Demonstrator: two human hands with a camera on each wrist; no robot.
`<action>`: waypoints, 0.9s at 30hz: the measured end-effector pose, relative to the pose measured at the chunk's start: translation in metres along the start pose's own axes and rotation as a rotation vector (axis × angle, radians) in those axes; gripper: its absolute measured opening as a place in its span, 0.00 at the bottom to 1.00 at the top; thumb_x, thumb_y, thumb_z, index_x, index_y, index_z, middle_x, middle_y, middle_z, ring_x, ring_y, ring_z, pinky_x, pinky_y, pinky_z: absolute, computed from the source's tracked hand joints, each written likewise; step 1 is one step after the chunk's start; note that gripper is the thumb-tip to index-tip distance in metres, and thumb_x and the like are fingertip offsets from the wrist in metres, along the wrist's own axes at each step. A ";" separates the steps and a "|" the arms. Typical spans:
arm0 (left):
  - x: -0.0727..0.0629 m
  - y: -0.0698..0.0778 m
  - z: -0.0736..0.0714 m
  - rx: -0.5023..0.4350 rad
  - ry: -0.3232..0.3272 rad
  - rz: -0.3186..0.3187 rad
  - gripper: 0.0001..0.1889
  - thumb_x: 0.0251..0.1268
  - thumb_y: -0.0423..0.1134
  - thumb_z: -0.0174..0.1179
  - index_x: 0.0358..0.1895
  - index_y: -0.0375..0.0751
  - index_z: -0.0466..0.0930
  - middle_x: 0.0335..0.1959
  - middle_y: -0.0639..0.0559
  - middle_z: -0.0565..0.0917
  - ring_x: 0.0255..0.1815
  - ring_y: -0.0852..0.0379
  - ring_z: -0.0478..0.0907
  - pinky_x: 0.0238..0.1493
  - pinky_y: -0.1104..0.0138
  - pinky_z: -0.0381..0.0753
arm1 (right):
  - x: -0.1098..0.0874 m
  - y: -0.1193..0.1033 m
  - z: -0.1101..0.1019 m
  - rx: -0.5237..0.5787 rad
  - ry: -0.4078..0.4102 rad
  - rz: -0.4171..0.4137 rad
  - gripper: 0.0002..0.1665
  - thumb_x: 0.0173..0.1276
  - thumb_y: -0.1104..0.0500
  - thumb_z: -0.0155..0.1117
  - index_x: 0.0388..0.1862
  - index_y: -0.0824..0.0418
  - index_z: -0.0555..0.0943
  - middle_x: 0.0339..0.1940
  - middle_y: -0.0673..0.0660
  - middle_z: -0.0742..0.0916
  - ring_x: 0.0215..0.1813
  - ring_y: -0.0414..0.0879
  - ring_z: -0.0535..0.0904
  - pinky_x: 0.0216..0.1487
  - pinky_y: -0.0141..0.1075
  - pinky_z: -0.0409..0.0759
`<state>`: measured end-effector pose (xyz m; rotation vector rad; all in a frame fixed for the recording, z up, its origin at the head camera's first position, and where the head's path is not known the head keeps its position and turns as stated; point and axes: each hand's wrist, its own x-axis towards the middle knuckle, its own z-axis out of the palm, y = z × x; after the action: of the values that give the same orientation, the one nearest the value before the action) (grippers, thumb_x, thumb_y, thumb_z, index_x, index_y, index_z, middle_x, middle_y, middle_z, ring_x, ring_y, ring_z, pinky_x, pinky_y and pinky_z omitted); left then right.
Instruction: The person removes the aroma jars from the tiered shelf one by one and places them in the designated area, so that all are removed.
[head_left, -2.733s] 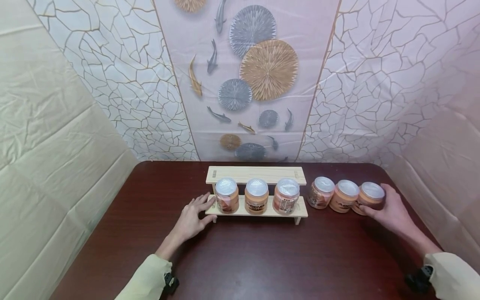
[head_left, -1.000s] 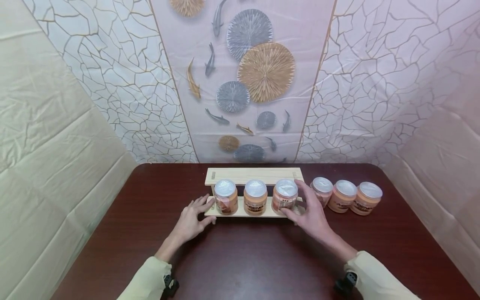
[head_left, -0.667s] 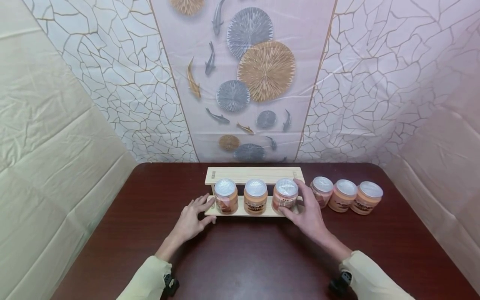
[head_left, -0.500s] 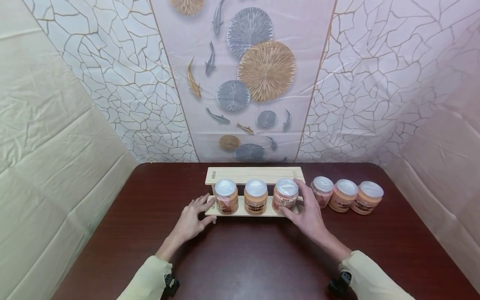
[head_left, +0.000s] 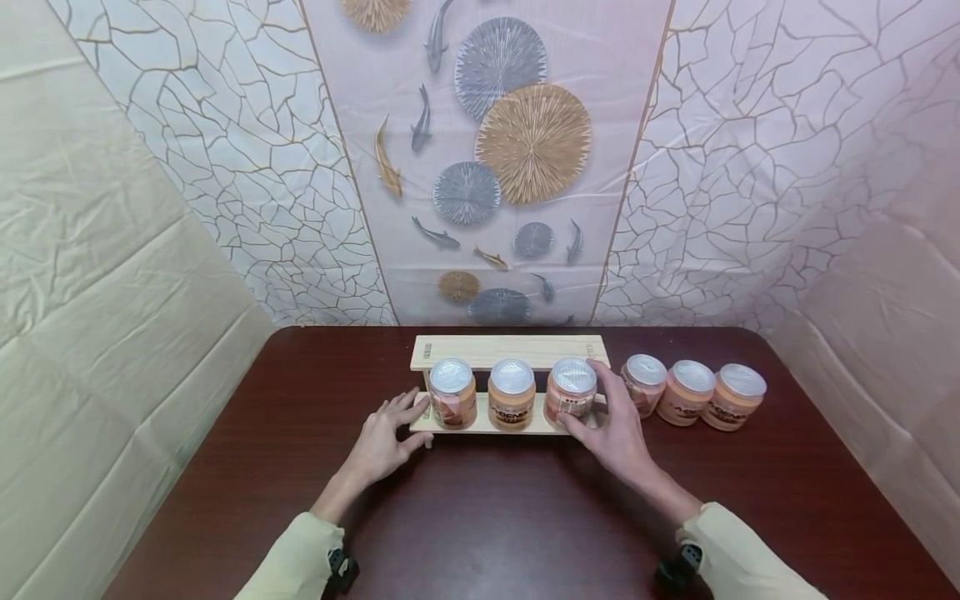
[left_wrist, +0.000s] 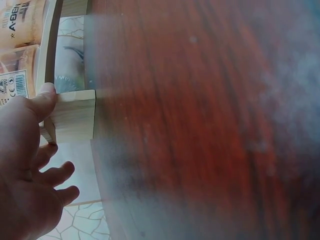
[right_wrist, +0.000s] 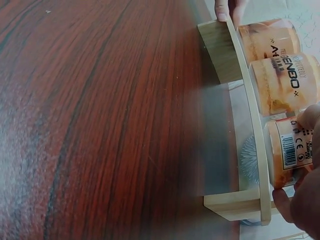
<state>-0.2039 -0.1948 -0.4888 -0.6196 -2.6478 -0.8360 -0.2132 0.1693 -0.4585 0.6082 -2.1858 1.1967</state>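
Observation:
A two-step wooden rack [head_left: 510, 351] stands on the table, with three orange-labelled jars with clear lids in a row on its lower step. My left hand [head_left: 381, 440] pinches the left end of that step; in the left wrist view its thumb [left_wrist: 45, 102] presses the board's front edge above a leg. With thumb and fingers on either side, my right hand [head_left: 622, 433] grips the right jar [head_left: 573, 379], which stands upright on the step. The left jar [head_left: 452, 387] and middle jar [head_left: 512, 387] are untouched. The right hand hides the rack's lower right end.
To the right of the rack, a left jar [head_left: 647, 375], a middle jar [head_left: 686, 392] and a right jar [head_left: 735, 396] stand in a row on the dark red-brown table [head_left: 495, 517]. Patterned cloth [head_left: 532, 142] hangs behind the table.
My right hand has left the far-right jar on the table and moved left onto the rack's right jar. In the last half second almost nothing moves. My left hand stays at the rack.

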 end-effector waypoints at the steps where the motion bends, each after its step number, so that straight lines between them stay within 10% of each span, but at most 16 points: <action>1: 0.000 0.000 0.000 0.000 -0.003 -0.004 0.29 0.58 0.39 0.73 0.64 0.35 0.79 0.67 0.34 0.73 0.67 0.30 0.69 0.66 0.37 0.63 | 0.000 0.000 0.000 -0.002 0.001 0.000 0.53 0.40 0.70 0.85 0.67 0.69 0.70 0.55 0.65 0.79 0.52 0.52 0.78 0.46 0.28 0.81; 27: 0.000 -0.002 0.001 0.008 0.015 0.040 0.29 0.58 0.39 0.73 0.63 0.34 0.79 0.65 0.31 0.74 0.65 0.28 0.70 0.64 0.35 0.65 | 0.001 0.000 -0.020 -0.052 0.030 0.065 0.53 0.41 0.70 0.85 0.68 0.67 0.69 0.55 0.64 0.81 0.51 0.52 0.78 0.44 0.50 0.80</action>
<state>-0.2054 -0.1957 -0.4907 -0.6596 -2.6151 -0.8149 -0.2087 0.1867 -0.4486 0.4983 -2.2197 1.1702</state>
